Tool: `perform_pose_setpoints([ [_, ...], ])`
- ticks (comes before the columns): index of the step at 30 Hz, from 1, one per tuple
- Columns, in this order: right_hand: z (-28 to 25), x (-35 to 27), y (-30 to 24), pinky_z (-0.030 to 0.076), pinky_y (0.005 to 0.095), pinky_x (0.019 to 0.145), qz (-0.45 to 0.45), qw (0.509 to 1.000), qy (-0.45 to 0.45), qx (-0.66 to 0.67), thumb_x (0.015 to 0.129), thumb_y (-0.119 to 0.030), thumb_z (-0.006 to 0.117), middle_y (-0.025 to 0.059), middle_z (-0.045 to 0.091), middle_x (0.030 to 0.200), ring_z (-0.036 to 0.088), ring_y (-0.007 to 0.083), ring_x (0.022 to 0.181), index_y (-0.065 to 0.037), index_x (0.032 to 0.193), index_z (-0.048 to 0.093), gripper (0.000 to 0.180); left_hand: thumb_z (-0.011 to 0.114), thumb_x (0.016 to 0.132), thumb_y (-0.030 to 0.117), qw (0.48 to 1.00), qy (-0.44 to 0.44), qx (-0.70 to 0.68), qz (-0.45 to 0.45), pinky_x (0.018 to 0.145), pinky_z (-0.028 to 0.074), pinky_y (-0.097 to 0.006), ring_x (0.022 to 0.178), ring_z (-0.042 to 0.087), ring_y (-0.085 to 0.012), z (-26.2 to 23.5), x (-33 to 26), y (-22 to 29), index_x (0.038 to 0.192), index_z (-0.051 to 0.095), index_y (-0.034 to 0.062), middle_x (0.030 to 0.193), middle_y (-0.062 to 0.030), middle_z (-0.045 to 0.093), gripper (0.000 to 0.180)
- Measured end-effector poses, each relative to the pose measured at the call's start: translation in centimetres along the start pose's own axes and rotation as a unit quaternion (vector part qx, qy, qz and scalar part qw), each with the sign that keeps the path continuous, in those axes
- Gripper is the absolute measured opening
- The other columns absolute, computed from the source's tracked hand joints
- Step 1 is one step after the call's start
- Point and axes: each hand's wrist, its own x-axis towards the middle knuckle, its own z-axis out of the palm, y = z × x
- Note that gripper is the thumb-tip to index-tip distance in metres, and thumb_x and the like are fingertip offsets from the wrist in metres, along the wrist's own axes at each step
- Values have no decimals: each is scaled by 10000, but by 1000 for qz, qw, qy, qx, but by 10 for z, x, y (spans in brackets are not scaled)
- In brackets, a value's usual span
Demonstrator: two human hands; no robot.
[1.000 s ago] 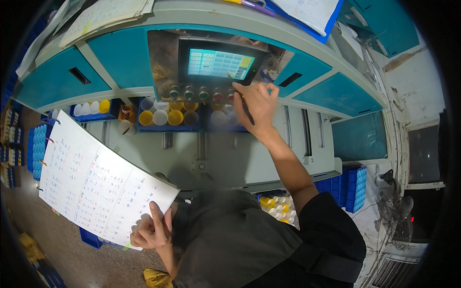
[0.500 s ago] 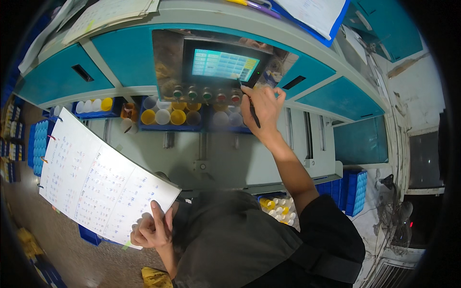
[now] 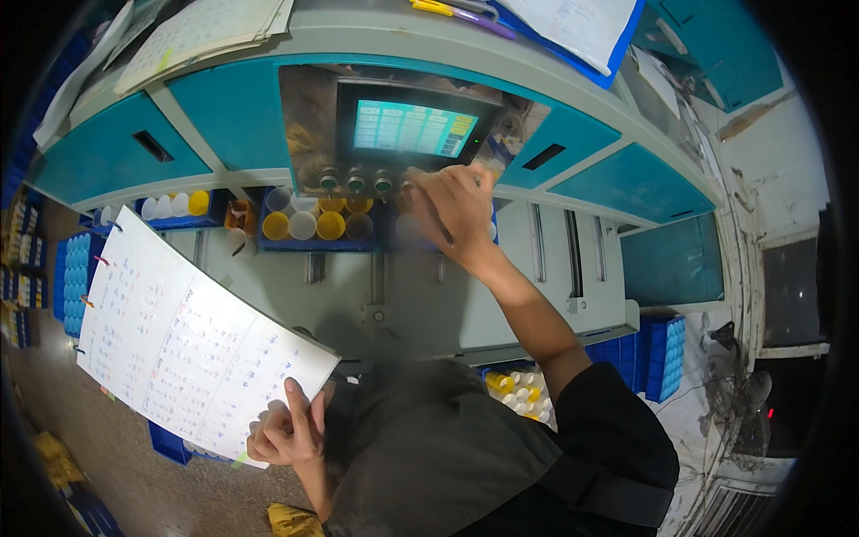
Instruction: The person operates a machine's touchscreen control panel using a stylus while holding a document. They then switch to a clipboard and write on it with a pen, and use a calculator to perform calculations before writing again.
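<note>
My left hand [image 3: 288,431] grips the lower right corner of a ring-bound sheaf of white pages [image 3: 192,349], tilted and covered in handwriting. Its index finger lies on the top page. My right hand [image 3: 458,213] is at the row of push buttons [image 3: 356,182] below a lit touchscreen [image 3: 413,127], covering the right end of the row. A dark pen [image 3: 441,225] is tucked in its curled fingers. Whether a fingertip presses a button is hidden by the hand, which is a little blurred.
Teal-doored machine housing [image 3: 228,112] surrounds the screen. Beneath it, blue crates hold white and yellow cylinders [image 3: 329,225] behind a pale machine bed [image 3: 501,304]. Papers [image 3: 201,40], pens [image 3: 465,16] and a blue clipboard [image 3: 573,36] lie on top. A fan [image 3: 747,403] stands right.
My right hand has moved down and left, from the screen's lower edge to the buttons, still with the pen. My left hand and the pages stay nearly the same.
</note>
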Motion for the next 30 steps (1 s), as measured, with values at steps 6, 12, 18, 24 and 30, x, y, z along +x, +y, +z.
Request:
perform_pose_setpoints([
  [6, -10, 4, 6, 365, 416, 838, 25, 999, 16, -24, 844, -75, 756, 9, 646, 847, 609, 198, 842, -68, 1145, 705, 305, 671, 948, 590, 1000, -3, 11, 0, 824, 384, -368, 793, 457, -178, 0, 0, -1, 1192, 809, 211, 788, 34, 541, 471],
  [12, -10, 2, 10, 353, 425, 857, 32, 998, 36, -41, 827, -66, 760, 17, 651, 840, 611, 207, 837, -66, 1132, 716, 308, 796, 836, 555, 1000, -1, -8, -7, 832, 384, -388, 803, 456, -194, 0, -2, -1, 1238, 790, 232, 762, 31, 471, 516],
  [18, -20, -1, 21, 339, 435, 881, 56, 992, 78, -87, 804, -40, 752, 10, 648, 813, 616, 202, 837, -66, 1105, 724, 304, 800, 832, 554, 1000, -12, -4, -10, 829, 383, -390, 796, 455, -195, -1, -4, -2, 1241, 788, 231, 762, 29, 480, 522],
  [24, -18, -5, 12, 330, 426, 848, 28, 999, 25, -35, 815, -43, 751, 10, 637, 806, 603, 202, 819, -64, 1111, 710, 299, 806, 826, 541, 1000, -2, -11, -11, 835, 387, -393, 803, 460, -198, 0, -3, -1, 1243, 788, 226, 769, 24, 487, 523],
  [30, -15, 5, 17, 329, 425, 839, 20, 997, 54, -52, 818, -48, 755, 28, 635, 813, 602, 217, 803, -59, 1135, 699, 322, 805, 826, 540, 1000, -5, -8, -12, 843, 394, -392, 809, 467, -201, 0, -2, -1, 1230, 794, 227, 769, 25, 487, 511],
])
